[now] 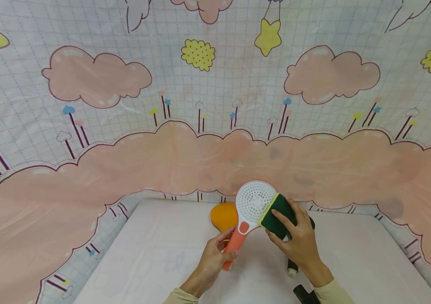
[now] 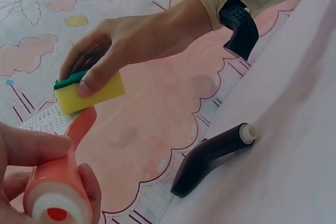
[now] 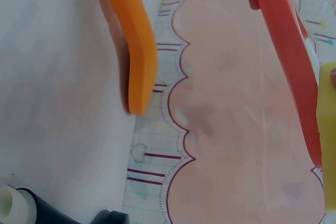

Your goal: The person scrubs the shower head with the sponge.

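Observation:
My left hand (image 1: 211, 258) grips the coral handle of a handheld shower head (image 1: 254, 200), its white, hole-dotted face turned toward me above the table. In my right hand (image 1: 304, 241) is a green and yellow sponge (image 1: 282, 216), pinched between thumb and fingers. The sponge's yellow side meets the right edge of the shower head's face. From the left wrist view, the yellow layer (image 2: 94, 97) presses down on that face, and the coral handle's hollow end (image 2: 58, 211) points at the camera. Only a sponge edge (image 3: 328, 140) appears in the right wrist view.
An orange shower head (image 1: 224, 216) lies on the white table (image 1: 154, 253) behind my left hand. A black one (image 2: 210, 156) lies on the right side, partly behind my right hand in the head view. A patterned cloth (image 1: 215, 160) hangs behind the table.

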